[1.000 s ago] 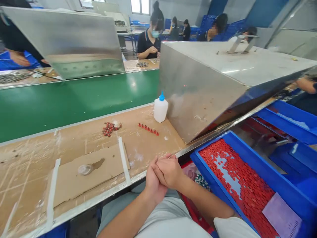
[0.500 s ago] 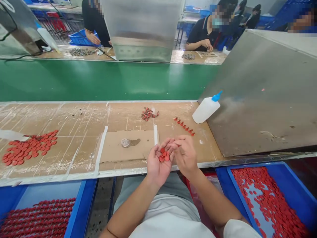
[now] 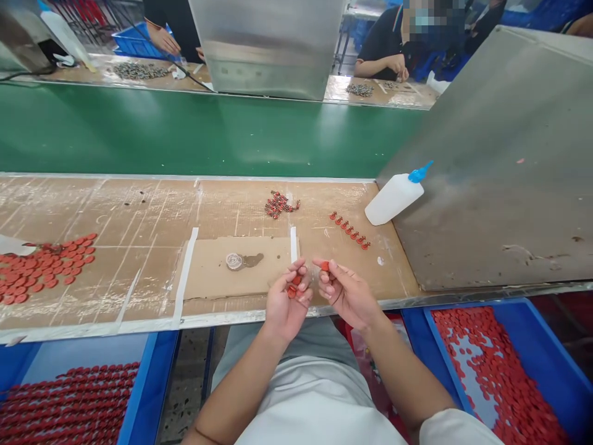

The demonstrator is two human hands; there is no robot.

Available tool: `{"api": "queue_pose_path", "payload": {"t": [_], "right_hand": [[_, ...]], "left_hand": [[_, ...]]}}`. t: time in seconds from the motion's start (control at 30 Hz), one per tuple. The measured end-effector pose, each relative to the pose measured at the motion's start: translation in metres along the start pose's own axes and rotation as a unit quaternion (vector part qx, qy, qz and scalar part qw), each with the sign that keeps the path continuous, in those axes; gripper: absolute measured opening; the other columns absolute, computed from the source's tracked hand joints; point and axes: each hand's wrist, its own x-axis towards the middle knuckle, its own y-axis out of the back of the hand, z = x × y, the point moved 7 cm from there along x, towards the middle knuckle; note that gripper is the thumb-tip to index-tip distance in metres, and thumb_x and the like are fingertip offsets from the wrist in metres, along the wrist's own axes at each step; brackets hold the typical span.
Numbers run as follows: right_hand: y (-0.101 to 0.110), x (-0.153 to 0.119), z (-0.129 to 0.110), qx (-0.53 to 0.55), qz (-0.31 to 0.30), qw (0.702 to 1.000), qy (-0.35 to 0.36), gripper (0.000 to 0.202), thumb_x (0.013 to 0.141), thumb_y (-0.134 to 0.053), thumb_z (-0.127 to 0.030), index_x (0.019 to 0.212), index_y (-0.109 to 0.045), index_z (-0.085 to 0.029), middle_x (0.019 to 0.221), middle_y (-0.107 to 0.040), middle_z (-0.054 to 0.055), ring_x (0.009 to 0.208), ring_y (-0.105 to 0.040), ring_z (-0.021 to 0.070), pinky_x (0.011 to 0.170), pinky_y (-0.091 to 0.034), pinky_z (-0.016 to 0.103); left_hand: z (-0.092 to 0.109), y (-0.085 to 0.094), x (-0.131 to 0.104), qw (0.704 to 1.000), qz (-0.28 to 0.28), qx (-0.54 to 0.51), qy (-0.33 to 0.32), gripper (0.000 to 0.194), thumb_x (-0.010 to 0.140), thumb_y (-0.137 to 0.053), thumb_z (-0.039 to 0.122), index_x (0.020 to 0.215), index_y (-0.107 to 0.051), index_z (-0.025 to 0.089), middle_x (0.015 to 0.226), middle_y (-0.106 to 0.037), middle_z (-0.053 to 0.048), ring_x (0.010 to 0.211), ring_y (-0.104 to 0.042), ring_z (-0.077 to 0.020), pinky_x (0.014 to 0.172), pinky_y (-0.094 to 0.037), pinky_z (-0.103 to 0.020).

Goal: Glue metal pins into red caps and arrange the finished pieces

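My left hand [image 3: 288, 303] is cupped, fingers curled round several small red discs [image 3: 293, 289]. Just to its right, my right hand [image 3: 346, 289] pinches a single red disc [image 3: 325, 266] between thumb and forefinger. Both hands are over the front edge of the bench, near a cardboard sheet [image 3: 208, 278] taped down on it. On that sheet lies a small round clear piece [image 3: 234, 261] beside a dark wet stain. Beyond my hands are a small heap of red-and-metal pieces [image 3: 278, 205] and a slanting row of red pieces with metal tops [image 3: 349, 230].
A white squeeze bottle [image 3: 393, 199] with a blue nozzle leans at a metal box [image 3: 486, 185]. Red discs [image 3: 50, 266] cover the bench's left. Blue trays of red pieces stand lower left [image 3: 151, 383] and lower right [image 3: 551, 346]. Co-workers sit beyond the green partition [image 3: 185, 136].
My hands have moved apart. The left fingers have curled up round the discs, and my right hand now holds one disc in a pinch. The view has tilted slightly downward.
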Motion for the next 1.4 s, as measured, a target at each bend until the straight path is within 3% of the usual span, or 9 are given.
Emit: {"api": "queue_pose_path", "payload": {"t": [0.17,0.37,0.57,0.67,0.73,0.83,1.0,1.2,1.4], "right_hand": [[0.005,0.004,0.003,-0.049,0.022,0.999,-0.004,0.027,0.076,-0.071,-0.044,0.085,-0.07,-0.019,0.067,-0.058,-0.003,0.049,-0.049,0.0043,0.042,-0.037,0.017],[0.002,0.012,0.005,-0.19,-0.032,0.98,-0.041,0.04,0.07,-0.073,-0.051,0.06,-0.059,-0.015,0.049,-0.055,-0.003,0.038,-0.05,0.0062,0.032,-0.03,0.016],[-0.007,0.021,0.011,-0.212,-0.028,0.977,-0.002,0.045,0.071,-0.067,-0.059,0.062,-0.058,-0.016,0.048,-0.054,-0.003,0.037,-0.05,0.0071,0.032,-0.028,0.017],[-0.006,0.029,-0.003,-0.283,0.018,0.956,0.081,0.044,0.079,-0.058,-0.059,0.072,-0.063,-0.017,0.053,-0.057,-0.002,0.04,-0.05,0.0081,0.039,-0.035,0.02],[-0.003,0.04,-0.026,-0.368,0.066,0.911,0.173,0.04,0.082,-0.055,-0.056,0.078,-0.065,-0.017,0.059,-0.06,0.0,0.047,-0.052,0.0094,0.047,-0.04,0.022],[-0.004,0.074,-0.061,-0.514,0.12,0.805,0.271,0.035,0.086,-0.054,-0.047,0.103,-0.064,-0.018,0.081,-0.067,0.004,0.067,-0.06,0.0143,0.065,-0.047,0.027],[-0.006,0.156,-0.088,-0.692,0.151,0.65,0.275,0.038,0.089,-0.046,-0.027,0.121,-0.059,-0.013,0.104,-0.064,0.013,0.094,-0.059,0.0231,0.087,-0.044,0.035],[-0.02,0.197,-0.079,-0.811,0.026,0.509,0.288,0.035,0.09,-0.037,-0.017,0.11,-0.067,-0.019,0.137,-0.046,0.011,0.106,-0.053,0.0257,0.089,-0.04,0.038],[-0.021,0.2,-0.07,-0.871,-0.055,0.405,0.272,0.035,0.093,-0.037,-0.019,0.115,-0.063,-0.015,0.113,-0.062,0.013,0.099,-0.055,0.0227,0.086,-0.038,0.033]], "left_hand": [[0.006,-0.004,-0.002,0.991,-0.032,0.117,-0.054,0.025,0.078,-0.066,0.022,0.101,-0.069,0.014,0.076,-0.056,0.0,0.051,-0.034,-0.0007,0.041,-0.028,-0.012],[-0.002,0.002,-0.004,0.979,-0.046,0.191,-0.051,0.035,0.07,-0.076,0.03,0.101,-0.071,0.016,0.063,-0.057,0.001,0.049,-0.042,-0.0038,0.047,-0.037,-0.018],[0.008,0.003,-0.004,0.981,-0.025,0.159,-0.109,0.028,0.067,-0.079,0.029,0.091,-0.071,0.018,0.065,-0.061,0.001,0.05,-0.048,-0.0046,0.048,-0.041,-0.018],[0.021,0.009,-0.007,0.98,-0.004,0.14,-0.142,0.026,0.069,-0.077,0.027,0.093,-0.07,0.019,0.082,-0.068,-0.003,0.052,-0.046,-0.0024,0.05,-0.041,-0.017],[0.028,0.014,-0.011,0.98,0.008,0.132,-0.151,0.025,0.071,-0.076,0.025,0.095,-0.07,0.019,0.092,-0.068,-0.004,0.052,-0.042,-0.0007,0.048,-0.038,-0.016],[0.035,0.022,-0.018,0.98,0.021,0.129,-0.148,0.025,0.074,-0.073,0.023,0.098,-0.069,0.02,0.095,-0.067,-0.004,0.053,-0.043,-0.0008,0.045,-0.036,-0.014],[0.042,0.032,-0.03,0.984,0.031,0.099,-0.144,0.026,0.074,-0.073,0.02,0.1,-0.069,0.02,0.094,-0.067,-0.003,0.055,-0.045,-0.0004,0.045,-0.037,-0.011],[0.054,0.057,-0.044,0.987,0.083,0.057,-0.123,0.025,0.073,-0.074,0.018,0.098,-0.069,0.019,0.097,-0.068,-0.002,0.067,-0.058,-0.0016,0.051,-0.045,-0.007],[0.073,0.077,-0.055,0.978,0.141,0.06,-0.14,0.026,0.072,-0.073,0.013,0.097,-0.069,0.017,0.102,-0.07,-0.004,0.082,-0.067,-0.0062,0.076,-0.055,-0.012]]}}
